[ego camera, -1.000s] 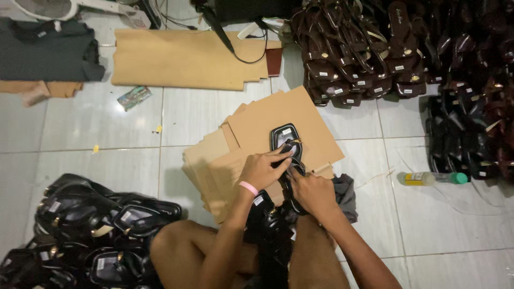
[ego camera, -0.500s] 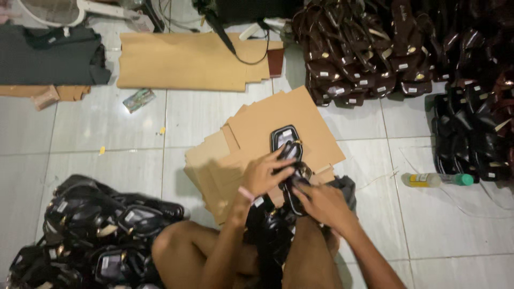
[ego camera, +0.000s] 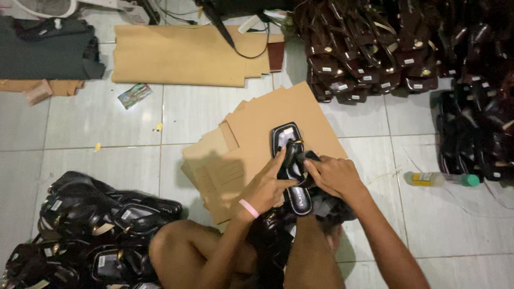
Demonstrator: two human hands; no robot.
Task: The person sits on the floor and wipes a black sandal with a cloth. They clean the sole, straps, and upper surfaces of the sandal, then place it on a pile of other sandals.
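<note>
On the cardboard (ego camera: 300,115), both hands (ego camera: 300,182) grip a black sandal (ego camera: 292,166) beside sandal heaps (ego camera: 96,225).

Dim overhead light; soft shadows; mild blur

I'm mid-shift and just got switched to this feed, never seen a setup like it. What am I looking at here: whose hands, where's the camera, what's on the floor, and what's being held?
There is no machine here. A person sits on a tiled floor, and the single camera is worn on their head, looking down at their own two bare hands.

Both hands work on one black sandal that lies on a stack of brown cardboard sheets. The left hand, with a pink wristband, grips the sandal's side; the right hand holds its strap.

Around them: a pile of black sandals at lower left, a heap of dark brown sandals at upper right, more black ones along the right edge. A small yellow bottle with a green cap lies to the right, a larger flat cardboard piece lies further up, and folded dark fabric sits at upper left.
</note>
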